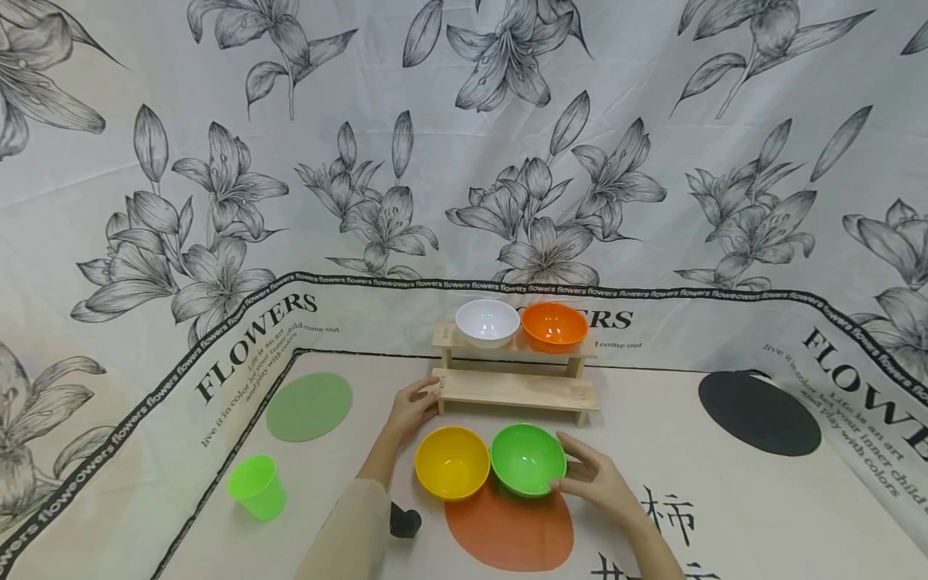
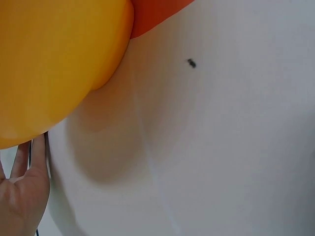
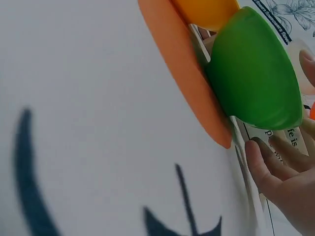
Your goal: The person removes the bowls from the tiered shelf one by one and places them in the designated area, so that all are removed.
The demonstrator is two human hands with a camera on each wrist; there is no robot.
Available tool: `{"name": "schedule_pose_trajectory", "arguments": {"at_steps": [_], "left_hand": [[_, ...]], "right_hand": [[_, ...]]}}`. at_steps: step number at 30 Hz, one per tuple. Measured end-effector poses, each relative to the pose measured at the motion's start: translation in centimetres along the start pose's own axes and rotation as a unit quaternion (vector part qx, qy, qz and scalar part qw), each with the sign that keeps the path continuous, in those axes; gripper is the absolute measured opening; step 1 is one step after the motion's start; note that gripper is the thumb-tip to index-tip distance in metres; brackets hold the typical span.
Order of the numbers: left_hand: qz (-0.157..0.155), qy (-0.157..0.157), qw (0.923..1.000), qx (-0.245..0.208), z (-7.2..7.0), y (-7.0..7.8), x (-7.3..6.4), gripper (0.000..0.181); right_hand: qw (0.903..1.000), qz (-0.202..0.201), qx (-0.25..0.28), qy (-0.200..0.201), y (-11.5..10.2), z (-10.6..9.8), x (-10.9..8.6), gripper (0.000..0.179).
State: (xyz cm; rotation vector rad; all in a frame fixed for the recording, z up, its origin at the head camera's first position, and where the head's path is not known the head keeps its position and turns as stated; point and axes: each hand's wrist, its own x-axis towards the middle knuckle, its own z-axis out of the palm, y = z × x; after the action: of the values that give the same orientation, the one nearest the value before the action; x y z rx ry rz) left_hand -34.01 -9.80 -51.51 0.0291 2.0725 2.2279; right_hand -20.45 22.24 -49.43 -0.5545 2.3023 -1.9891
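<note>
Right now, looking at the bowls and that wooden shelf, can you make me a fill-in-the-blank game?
1. Of the green bowl and the yellow bowl, the one nearer the right hand is the ____ one.
2. In the head view, the left hand is by the ____ end of the wooden shelf.
3. Of the white bowl and the orange bowl, the one further right in the head view is ____.
4. The head view shows ____ bowls altogether.

Missing words: green; left; orange; four

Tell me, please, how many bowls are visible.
4. On top of the wooden rack are a white bowl and, right of it, an orange bowl. In front of the rack are a yellow bowl and, right of it, a green bowl.
</note>
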Motion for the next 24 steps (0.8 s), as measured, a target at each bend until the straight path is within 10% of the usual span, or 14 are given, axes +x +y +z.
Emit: {"name": "schedule_pose_trajectory", "arguments": {"at_steps": [10, 24], "left_hand": [[-0.001, -0.002, 1.0000, 0.000, 0.0, 0.2, -0.2, 0.038], [-0.001, -0.006, 1.0000, 0.000, -0.1, 0.4, -0.2, 0.038]], "right_hand": [[0.9920, -0.002, -0.030, 0.122, -1.6, -3.5, 2.7, 0.068], [0.9839, -0.043, -0.075, 0.157, -4.1, -6.3, 8.2, 0.071]]}}
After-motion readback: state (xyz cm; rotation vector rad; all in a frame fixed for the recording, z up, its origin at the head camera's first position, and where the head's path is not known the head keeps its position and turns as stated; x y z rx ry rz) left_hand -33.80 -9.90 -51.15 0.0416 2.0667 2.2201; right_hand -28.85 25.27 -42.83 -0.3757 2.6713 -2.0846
